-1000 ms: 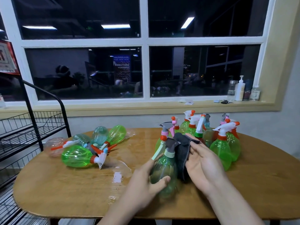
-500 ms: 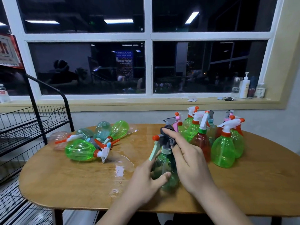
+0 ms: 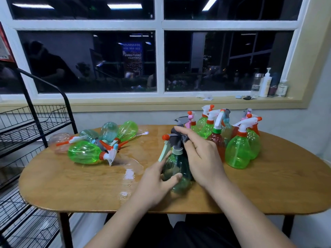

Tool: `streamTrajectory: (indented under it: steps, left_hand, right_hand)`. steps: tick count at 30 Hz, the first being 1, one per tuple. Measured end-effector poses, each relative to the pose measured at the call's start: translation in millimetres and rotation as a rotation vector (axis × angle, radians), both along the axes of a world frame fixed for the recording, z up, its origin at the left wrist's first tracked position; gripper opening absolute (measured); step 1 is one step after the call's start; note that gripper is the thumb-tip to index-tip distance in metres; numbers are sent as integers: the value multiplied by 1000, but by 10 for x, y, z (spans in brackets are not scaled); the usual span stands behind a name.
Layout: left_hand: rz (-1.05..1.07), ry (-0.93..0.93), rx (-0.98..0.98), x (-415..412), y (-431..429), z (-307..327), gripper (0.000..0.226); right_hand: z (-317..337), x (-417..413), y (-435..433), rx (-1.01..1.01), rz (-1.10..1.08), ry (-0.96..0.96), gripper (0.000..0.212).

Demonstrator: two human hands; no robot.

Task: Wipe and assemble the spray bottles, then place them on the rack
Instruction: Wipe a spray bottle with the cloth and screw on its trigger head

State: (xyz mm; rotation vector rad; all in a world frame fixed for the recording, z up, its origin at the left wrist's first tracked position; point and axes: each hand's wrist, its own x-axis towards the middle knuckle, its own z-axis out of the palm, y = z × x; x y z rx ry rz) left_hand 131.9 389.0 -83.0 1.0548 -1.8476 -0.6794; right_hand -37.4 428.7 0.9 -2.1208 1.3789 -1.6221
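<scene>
We have the bottle (image 3: 176, 170) upright on the table (image 3: 268, 187), near the front edge. The left hand (image 3: 157, 181) grips its belly, thumb across the front and fingers curled round the far side. The right hand (image 3: 202, 158) pinches the cloth (image 3: 182, 137) against the grey head (image 3: 174, 143) with bent fingers. Most of the cloth is hidden under the palm.

We see 4 ways this could go wrong:

1. The left grip sits low while the right hand pushes high. A hard sideways wipe could tip so light a bottle or twist it out of the fingers.
2. The trigger (image 3: 163, 152) hangs just above the left index finger. A squeeze there could spray, though we cannot tell whether the bottle holds any liquid.
3. The standing bottles (image 3: 236, 153) crowd in at 2 o'clock of the held one, and the red bottle (image 3: 215, 142) is just beside the right knuckles. A wide stroke could topple 1 into the rest.
4. The puddle (image 3: 129, 165) lies near at 9 o'clock. A bottle set down there gets wet again, and damp fingers slip on smooth plastic.

The rack (image 3: 26, 126) stands off the table at 9 o'clock. The way to it passes the puddle and the lying bottles (image 3: 86, 154), so a low carry could snag them.

We cannot tell whether the head is screwed tight; a loose one could turn under the cloth.
</scene>
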Motion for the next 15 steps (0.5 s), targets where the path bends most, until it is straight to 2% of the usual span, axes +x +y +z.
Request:
streamTrajectory:
  steps: [6,9,11,15]
  left_hand:
    - [-8,-46,8,17,-11,-12,79]
    - [-7,-52,14,12,-40,-39,76]
    - [-7,-39,14,15,-30,-32,79]
    - [-31,2,36,23,2,-9,79]
  right_hand:
    - [50,111,32,-165,54,192,46]
    - [51,121,28,-234,84,280,47]
    - [44,98,14,-231,93,275,47]
    - [21,-12,-23,-129,59,148,45]
